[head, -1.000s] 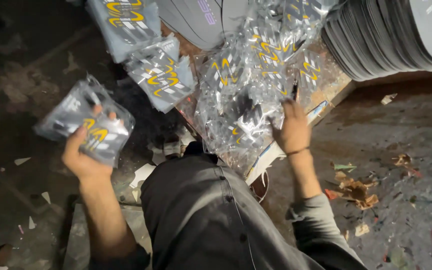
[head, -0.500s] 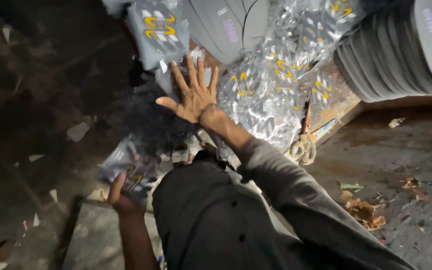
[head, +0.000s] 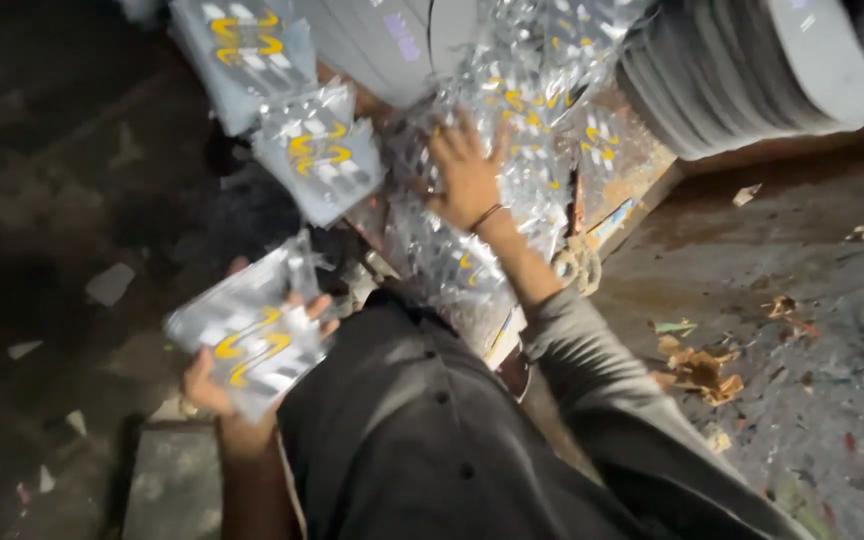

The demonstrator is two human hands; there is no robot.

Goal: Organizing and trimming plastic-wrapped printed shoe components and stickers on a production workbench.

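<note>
Reaching forward, the right hand [head: 467, 172] is pressing spread fingers onto the heap of clear packets [head: 512, 150], directly beneath it. The left hand [head: 222, 385] is gripping a packet stack [head: 252, 340] close to the body, long axis slanting up-right.

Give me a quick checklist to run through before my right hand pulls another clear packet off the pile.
1. Left hand holds packet stack firmly: ok.
2. Right hand on the loose packet pile: ok.
3. Right fingers closed on just one packet: cannot tell, picture blurred.
4. Bundled stacks resting clear of the right hand: ok.
5. Grey discs leaning steady beside the pile: cannot tell.
</note>
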